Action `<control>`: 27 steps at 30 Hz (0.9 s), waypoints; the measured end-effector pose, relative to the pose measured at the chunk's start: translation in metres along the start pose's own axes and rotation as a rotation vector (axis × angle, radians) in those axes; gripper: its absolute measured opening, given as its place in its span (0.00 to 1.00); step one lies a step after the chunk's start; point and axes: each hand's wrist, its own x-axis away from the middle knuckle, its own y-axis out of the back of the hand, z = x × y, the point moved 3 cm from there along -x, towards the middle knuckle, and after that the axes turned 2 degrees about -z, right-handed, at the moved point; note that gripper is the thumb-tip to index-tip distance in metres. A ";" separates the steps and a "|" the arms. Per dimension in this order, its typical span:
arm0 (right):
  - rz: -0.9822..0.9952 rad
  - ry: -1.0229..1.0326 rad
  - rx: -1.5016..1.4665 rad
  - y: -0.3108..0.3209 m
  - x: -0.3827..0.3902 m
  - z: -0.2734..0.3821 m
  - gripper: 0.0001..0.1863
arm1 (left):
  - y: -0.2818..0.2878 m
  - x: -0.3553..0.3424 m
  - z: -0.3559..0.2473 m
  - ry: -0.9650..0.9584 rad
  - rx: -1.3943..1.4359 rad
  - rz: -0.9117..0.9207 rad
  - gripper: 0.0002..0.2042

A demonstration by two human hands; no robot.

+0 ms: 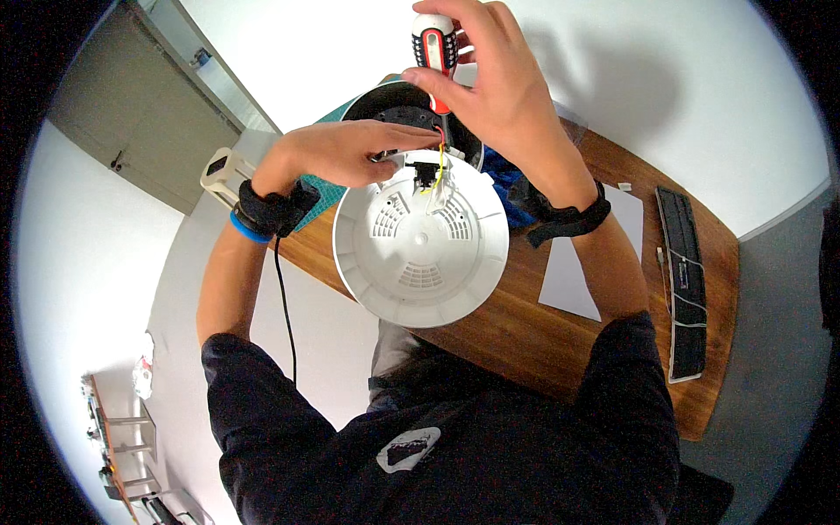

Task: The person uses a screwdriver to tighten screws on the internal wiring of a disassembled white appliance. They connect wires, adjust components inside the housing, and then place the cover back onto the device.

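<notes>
Hands are apart: the right hand point(490, 74) is clamped around one screwdriver point(435, 52) with a white, black and red handle, held upright, shaft down; the left hand point(346, 150) lies palm-down at the top rim of one round white cover point(420, 284), fingers stretched toward the wires point(441, 157), and I cannot tell whether it grips anything. Both wrists wear black straps, with one blue band point(251, 227) besides on the left.

That cover faces up like a shallow bowl, just below the hands. Inside it sit one black block point(427, 173), the red and yellow wires rising near its top, and three patches of vent slots. Behind stands one round shell point(376, 94), its hollow dark, with black parts within. A green mat point(325, 194) shows beside it, blue material point(506, 184) on the other side.

Brown bench point(472, 346) wood runs beneath; the cover overlaps its near edge in view. Farther right lie one white sheet point(569, 276) and one long black slab point(687, 297) with pale cable, near the right edge, wood showing between them.
</notes>
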 end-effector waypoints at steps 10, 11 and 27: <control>-0.027 -0.016 -0.054 -0.004 0.000 0.017 0.30 | 0.003 0.003 -0.006 0.036 0.012 0.016 0.32; -0.060 0.009 -0.018 -0.002 -0.002 0.018 0.30 | 0.003 0.002 -0.004 0.020 0.014 0.011 0.32; 0.225 -0.123 -0.378 0.006 -0.011 -0.005 0.30 | 0.003 0.001 0.000 0.018 -0.020 0.030 0.32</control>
